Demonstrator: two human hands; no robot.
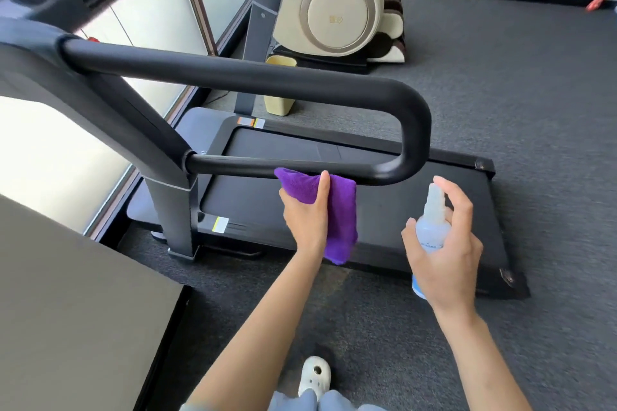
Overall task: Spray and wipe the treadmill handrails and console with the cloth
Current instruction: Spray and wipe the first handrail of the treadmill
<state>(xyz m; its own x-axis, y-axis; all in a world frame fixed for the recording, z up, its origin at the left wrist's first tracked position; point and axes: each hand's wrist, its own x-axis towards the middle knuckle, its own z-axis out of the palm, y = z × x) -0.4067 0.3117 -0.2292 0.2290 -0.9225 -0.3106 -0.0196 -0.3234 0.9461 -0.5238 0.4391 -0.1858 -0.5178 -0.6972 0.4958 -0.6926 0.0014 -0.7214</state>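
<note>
My left hand (305,220) grips purple cloth (334,210) under handrail (253,83); right hand (447,253) clasps spray bottle (432,227). Risk: mist drifting past the rail.

Grey carpet (500,103) covers the floor. Treadmill (367,210) stands on it, black deck running from near the window wall out to the right, uprights at the window end. Dark mat (142,210) shows under the treadmill's front end. Pale yellow bin (279,87) on the carpet just beyond the deck, beside the far upright. Cream massage chair (334,10) farther back, on a dark base. Small red thing (599,1) on the carpet by the far wall, too small to tell. White shoe (314,377) on the carpet, near edge.
</note>
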